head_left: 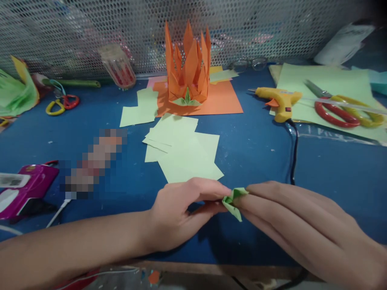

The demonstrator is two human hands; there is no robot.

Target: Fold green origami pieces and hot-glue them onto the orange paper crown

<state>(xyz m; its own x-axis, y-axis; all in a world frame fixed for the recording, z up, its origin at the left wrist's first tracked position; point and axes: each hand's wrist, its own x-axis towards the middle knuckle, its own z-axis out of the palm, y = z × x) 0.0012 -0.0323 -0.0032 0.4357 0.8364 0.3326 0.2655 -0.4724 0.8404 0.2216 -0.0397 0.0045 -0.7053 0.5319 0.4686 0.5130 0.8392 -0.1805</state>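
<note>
Between my two hands, near the front edge of the table, is a small folded piece of light green paper [232, 202]. My left hand [184, 213] pinches its left side between thumb and fingers. From the right, the fingertips of my right hand [290, 217] press on the same paper, hiding part of its folds. Just beyond my left hand lies a loose pile of pale green paper squares [189, 149]. Farther back stands a pointed orange folded-paper piece [189, 68], with a small green folded leaf shape [187, 98] at its front base.
A yellow glue gun [279, 100] trails a black cord on the right, beside large red-and-yellow scissors [337, 112] on green sheets [290, 76]. Small scissors [63, 105], a clear jar [118, 68] and a purple item [36, 183] are on the left. A perforated metal panel [145, 36] borders the back.
</note>
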